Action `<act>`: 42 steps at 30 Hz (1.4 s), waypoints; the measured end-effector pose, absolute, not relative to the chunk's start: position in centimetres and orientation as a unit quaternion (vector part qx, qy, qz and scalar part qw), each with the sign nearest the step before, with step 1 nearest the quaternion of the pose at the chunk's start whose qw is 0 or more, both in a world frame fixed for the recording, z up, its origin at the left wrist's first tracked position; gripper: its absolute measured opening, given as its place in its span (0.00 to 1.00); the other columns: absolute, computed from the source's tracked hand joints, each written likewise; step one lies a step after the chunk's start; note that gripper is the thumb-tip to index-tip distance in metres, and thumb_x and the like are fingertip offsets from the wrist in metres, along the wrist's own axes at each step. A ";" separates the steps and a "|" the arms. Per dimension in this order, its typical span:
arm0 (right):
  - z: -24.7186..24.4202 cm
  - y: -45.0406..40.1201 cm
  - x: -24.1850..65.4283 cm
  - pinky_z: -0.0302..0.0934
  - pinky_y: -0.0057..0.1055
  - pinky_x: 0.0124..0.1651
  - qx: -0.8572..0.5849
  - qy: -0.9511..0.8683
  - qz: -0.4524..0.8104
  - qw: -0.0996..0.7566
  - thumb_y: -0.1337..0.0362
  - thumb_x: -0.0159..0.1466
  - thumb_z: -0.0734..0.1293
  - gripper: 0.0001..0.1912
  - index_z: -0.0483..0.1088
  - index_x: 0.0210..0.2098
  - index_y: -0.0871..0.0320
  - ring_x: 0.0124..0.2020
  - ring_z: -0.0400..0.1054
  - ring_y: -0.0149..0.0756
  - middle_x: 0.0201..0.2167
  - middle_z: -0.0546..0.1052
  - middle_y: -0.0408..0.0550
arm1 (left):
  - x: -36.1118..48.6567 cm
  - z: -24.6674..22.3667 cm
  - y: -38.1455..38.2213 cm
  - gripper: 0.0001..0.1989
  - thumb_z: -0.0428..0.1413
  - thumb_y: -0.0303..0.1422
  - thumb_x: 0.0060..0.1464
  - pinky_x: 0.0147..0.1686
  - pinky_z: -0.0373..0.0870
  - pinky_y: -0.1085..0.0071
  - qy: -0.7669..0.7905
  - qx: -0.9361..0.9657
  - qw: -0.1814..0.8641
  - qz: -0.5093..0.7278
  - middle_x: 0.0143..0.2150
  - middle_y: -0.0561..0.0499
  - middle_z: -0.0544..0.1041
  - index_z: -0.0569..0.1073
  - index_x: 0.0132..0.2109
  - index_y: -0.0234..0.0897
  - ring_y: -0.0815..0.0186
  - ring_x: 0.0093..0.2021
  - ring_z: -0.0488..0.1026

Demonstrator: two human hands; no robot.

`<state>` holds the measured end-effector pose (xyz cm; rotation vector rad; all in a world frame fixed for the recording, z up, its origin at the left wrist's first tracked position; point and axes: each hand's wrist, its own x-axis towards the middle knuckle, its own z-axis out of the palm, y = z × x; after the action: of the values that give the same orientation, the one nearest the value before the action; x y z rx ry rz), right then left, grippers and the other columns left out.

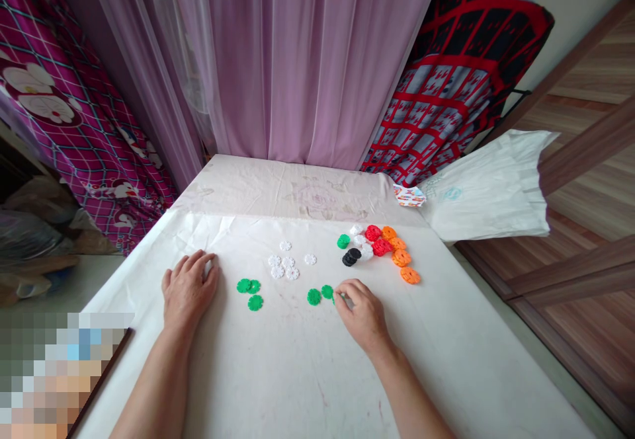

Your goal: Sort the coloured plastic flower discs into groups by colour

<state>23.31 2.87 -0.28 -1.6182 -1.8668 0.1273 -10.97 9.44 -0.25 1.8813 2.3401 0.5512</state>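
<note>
My left hand [191,288] rests on the white cloth at the left, palm down, fingers a little spread, holding nothing. My right hand [360,308] has its thumb and index finger pinched at the edge of a green disc [327,291]. Just left of that lies another green disc [313,297]. Three green discs [255,303] sit between my hands, two of them overlapping. Above them are several white notched discs [288,262], with one [310,259] apart to the right.
Beyond my right hand stand piles of black [350,258], red [381,247], orange [401,258] and white discs [366,251], plus a green pile [343,241]. A white bag [489,188] is at the table's right back edge. Purple curtains [302,62] hang behind the table [278,373].
</note>
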 end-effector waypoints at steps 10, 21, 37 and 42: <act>6.3 11.1 25.8 0.58 0.37 0.50 -0.661 -0.732 -0.036 0.160 0.64 0.60 0.63 0.14 0.72 0.45 0.55 0.48 0.67 0.43 0.45 0.78 0.50 | -10.7 0.0 9.3 0.21 0.44 0.41 0.62 0.64 0.49 0.47 0.768 0.612 0.045 0.187 0.63 0.46 0.69 0.73 0.55 0.42 0.51 0.66 0.58; 9.2 18.7 24.8 0.50 0.41 0.55 -0.588 -0.772 -0.011 -0.241 0.61 0.54 0.68 0.22 0.74 0.49 0.54 0.54 0.65 0.48 0.46 0.78 0.55 | -10.6 0.0 9.3 0.21 0.44 0.41 0.62 0.64 0.48 0.47 0.774 0.606 0.050 0.179 0.64 0.47 0.69 0.73 0.55 0.42 0.53 0.66 0.58; 8.3 19.0 22.4 0.52 0.41 0.57 -0.564 -0.777 0.004 -0.279 0.65 0.55 0.70 0.14 0.77 0.41 0.56 0.47 0.72 0.45 0.42 0.80 0.55 | -10.7 -0.1 9.3 0.22 0.43 0.42 0.62 0.64 0.48 0.47 0.772 0.607 0.049 0.182 0.64 0.47 0.69 0.73 0.55 0.42 0.52 0.66 0.58; 8.2 18.7 21.8 0.51 0.39 0.56 -0.559 -0.784 0.008 -0.270 0.65 0.54 0.70 0.13 0.77 0.40 0.57 0.46 0.71 0.44 0.41 0.80 0.56 | -10.8 -0.2 9.3 0.22 0.43 0.42 0.62 0.64 0.48 0.47 0.771 0.608 0.049 0.183 0.64 0.47 0.69 0.73 0.55 0.42 0.52 0.66 0.58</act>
<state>21.76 18.67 8.17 -2.1427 -3.0029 0.0318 -10.75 9.32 -0.21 1.8542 2.3489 0.5581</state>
